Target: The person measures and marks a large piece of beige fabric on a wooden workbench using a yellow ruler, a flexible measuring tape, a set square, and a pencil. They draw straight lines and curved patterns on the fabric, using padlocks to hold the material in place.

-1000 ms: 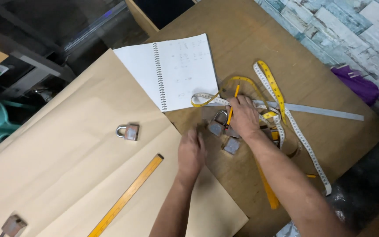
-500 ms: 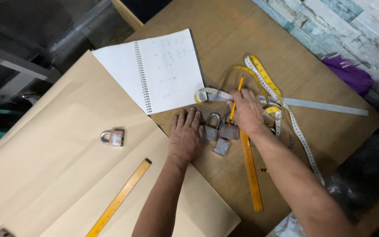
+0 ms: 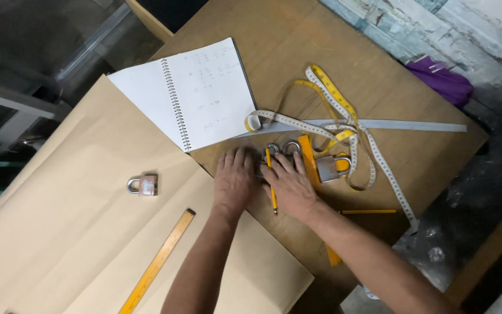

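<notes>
both hands lie flat on the table: left hand (image 3: 235,177) on a padlock edge, right hand (image 3: 289,185) over two padlocks (image 3: 282,149), pencil (image 3: 271,181) between its fingers. one padlock (image 3: 143,185) is on the brown paper (image 3: 59,232), another (image 3: 332,167) waits beside

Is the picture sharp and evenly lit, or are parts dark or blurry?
Head view: the brown paper and notebook are evenly lit and fairly sharp; corners fall dark, lower right especially; the left hand and right hand look slightly soft; no strong glare.
</notes>
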